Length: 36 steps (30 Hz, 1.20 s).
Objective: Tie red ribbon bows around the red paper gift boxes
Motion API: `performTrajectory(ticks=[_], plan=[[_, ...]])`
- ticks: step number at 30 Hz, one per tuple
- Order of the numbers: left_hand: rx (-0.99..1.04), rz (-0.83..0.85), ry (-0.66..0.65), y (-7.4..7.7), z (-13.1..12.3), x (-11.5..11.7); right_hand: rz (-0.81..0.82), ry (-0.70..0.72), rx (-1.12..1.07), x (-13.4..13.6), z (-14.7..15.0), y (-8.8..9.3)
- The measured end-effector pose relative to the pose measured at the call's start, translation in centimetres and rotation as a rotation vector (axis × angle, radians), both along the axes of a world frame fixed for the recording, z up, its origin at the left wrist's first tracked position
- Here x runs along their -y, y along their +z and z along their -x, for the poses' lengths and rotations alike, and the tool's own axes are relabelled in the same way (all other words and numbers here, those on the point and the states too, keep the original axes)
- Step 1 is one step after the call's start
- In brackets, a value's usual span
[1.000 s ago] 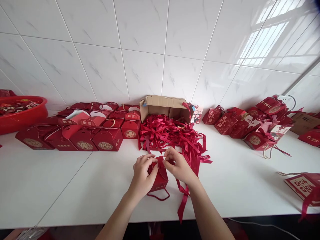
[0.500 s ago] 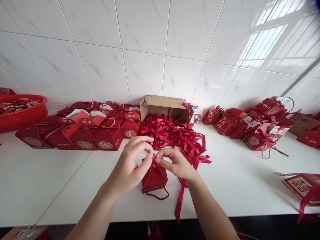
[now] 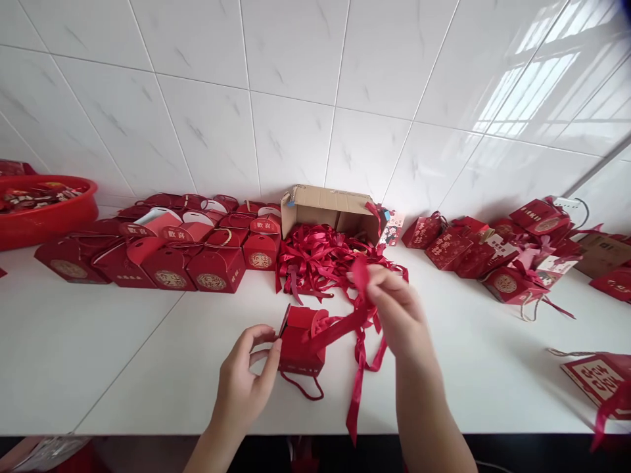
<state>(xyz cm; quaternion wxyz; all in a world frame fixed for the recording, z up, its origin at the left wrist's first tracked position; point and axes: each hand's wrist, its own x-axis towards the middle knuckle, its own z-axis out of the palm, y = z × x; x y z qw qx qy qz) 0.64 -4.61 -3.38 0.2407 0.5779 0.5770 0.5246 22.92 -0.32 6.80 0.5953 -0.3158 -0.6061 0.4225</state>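
A small red gift box (image 3: 302, 341) with a cord handle stands on the white counter (image 3: 123, 355) in front of me. My left hand (image 3: 245, 381) rests against the box's left side, fingers curled around its edge. My right hand (image 3: 400, 309) is raised to the right of the box and pinches a red ribbon (image 3: 340, 325) that runs from the box top up to my fingers; its tail hangs over the counter's front edge.
A pile of loose red ribbons (image 3: 325, 256) spills from an open cardboard box (image 3: 328, 207) at the wall. Rows of red gift boxes (image 3: 167, 253) stand at the left, more boxes (image 3: 497, 246) at the right. A red basin (image 3: 42, 207) sits far left.
Both hands were pinching at the box top together. My right hand has now lifted up and right, drawing the ribbon out, while my left hand dropped to the box's left side.
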Motion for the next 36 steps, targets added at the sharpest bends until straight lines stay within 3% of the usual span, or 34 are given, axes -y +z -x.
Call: performTrajectory(ticks=[6, 13, 25, 36], plan=[[0.26, 0.116, 0.041, -0.8, 0.7, -0.3, 0.238, 0.187, 0.459, -1.3, 4.3, -4.0], [0.321, 0.154, 0.057, -0.8, 0.6, -0.2, 0.296, 0.178, 0.637, -1.3, 5.8, -4.9], [0.348, 0.169, 0.037, -0.7, 0.3, 0.2, 0.398, 0.233, 0.537, -2.2, 6.5, -4.4], [0.35, 0.172, 0.043, -0.8, 0.2, 0.1, 0.394, 0.286, 0.513, -1.9, 6.2, -4.5]])
